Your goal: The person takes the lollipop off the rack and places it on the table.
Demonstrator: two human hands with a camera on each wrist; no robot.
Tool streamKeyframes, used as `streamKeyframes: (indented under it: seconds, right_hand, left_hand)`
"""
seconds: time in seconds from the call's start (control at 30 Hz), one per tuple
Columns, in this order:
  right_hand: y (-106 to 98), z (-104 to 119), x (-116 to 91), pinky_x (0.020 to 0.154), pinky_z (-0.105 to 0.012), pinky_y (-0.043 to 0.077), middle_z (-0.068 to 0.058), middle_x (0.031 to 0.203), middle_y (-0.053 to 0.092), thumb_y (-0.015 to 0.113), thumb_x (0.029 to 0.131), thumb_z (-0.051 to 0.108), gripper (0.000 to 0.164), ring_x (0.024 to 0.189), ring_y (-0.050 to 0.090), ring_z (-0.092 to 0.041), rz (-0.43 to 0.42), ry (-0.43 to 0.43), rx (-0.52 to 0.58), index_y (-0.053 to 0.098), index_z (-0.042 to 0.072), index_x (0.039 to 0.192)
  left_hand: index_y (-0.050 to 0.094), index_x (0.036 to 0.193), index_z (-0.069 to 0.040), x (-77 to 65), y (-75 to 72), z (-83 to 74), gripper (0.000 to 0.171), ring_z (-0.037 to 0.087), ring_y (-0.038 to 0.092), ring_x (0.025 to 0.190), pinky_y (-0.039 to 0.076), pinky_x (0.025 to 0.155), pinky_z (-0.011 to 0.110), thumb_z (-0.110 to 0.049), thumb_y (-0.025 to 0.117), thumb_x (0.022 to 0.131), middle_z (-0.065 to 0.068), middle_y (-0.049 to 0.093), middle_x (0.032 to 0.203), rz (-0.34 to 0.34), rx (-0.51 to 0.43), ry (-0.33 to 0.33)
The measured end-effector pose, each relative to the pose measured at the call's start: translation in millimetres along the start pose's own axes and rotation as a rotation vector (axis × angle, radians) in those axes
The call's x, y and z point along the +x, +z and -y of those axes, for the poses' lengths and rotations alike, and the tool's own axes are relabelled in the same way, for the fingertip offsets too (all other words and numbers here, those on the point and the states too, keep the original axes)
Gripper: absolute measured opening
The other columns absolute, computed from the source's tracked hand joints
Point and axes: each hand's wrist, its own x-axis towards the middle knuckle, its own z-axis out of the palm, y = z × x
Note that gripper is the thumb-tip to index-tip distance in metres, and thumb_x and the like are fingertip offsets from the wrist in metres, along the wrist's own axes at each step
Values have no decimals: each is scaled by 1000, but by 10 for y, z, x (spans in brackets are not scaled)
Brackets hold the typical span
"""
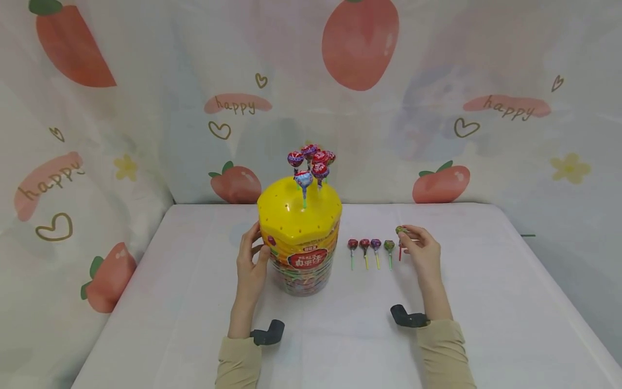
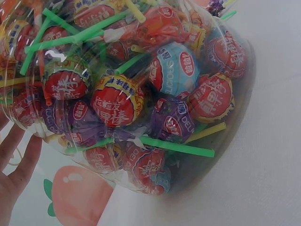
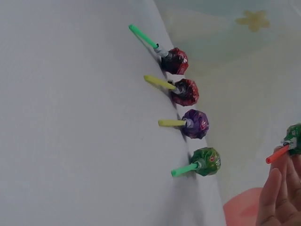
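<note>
A large clear tub [image 1: 305, 281] full of wrapped lollipops stands on the table under a yellow lid [image 1: 296, 216]. Several lollipops [image 1: 319, 172] stick upright from the lid. Against the tub's left side rests my left hand [image 1: 251, 270], its fingers spread along the wall; the left wrist view shows these fingers [image 2: 21, 160] fairly straight. My right hand [image 1: 423, 254] pinches a green-wrapped lollipop [image 3: 294, 136] with a red stick, right of a row of lollipops. In that row lies another green lollipop [image 1: 389, 245], beside a purple lollipop [image 1: 376, 244] and red ones [image 1: 365, 244].
A white cloth covers the table [image 1: 330, 346]. Behind it hangs a fabric backdrop [image 1: 291, 65] printed with fruit, hearts and lettering. Black wrist mounts [image 1: 268, 333] sit on both forearms. The row lies right of the tub, sticks toward me.
</note>
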Motion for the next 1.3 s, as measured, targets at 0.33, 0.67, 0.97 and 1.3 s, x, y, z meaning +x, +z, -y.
streamKeyframes:
  seconds: [0.33, 0.67, 0.97, 1.3]
  right_hand:
    - [-89, -113, 102, 59, -11, 49, 28, 68, 54, 66, 91, 19, 38, 62, 57, 10, 55, 74, -173, 59, -2, 121]
    - [-133, -249, 191, 55, -14, 47, 25, 64, 54, 66, 90, 22, 41, 58, 57, 5, 89, 166, -256, 57, -2, 123]
    - [-129, -257, 224, 54, -19, 44, 16, 68, 60, 67, 90, 26, 43, 59, 57, 3, 133, 204, -379, 58, -1, 122]
    - [-83, -266, 206, 58, -23, 40, 1, 73, 68, 65, 90, 26, 38, 61, 55, -3, 126, 181, -498, 61, -2, 117]
  left_hand:
    - [40, 143, 0, 9, 1, 6, 53, -11, 40, 118, 40, 97, 13, -26, 52, 99, 23, 49, 135, 6, -22, -9]
    - [40, 143, -4, -1, 30, 162, 52, -6, 40, 120, 39, 97, 11, -27, 53, 98, 20, 49, 135, 0, -28, -25]
    - [41, 143, -3, -2, 22, 101, 52, -10, 41, 119, 47, 99, 33, -29, 52, 99, 21, 50, 134, 1, -14, -17]
    - [40, 142, -1, -3, 2, -10, 50, -12, 40, 118, 43, 98, 19, -23, 52, 99, 22, 50, 135, 7, -16, -13]
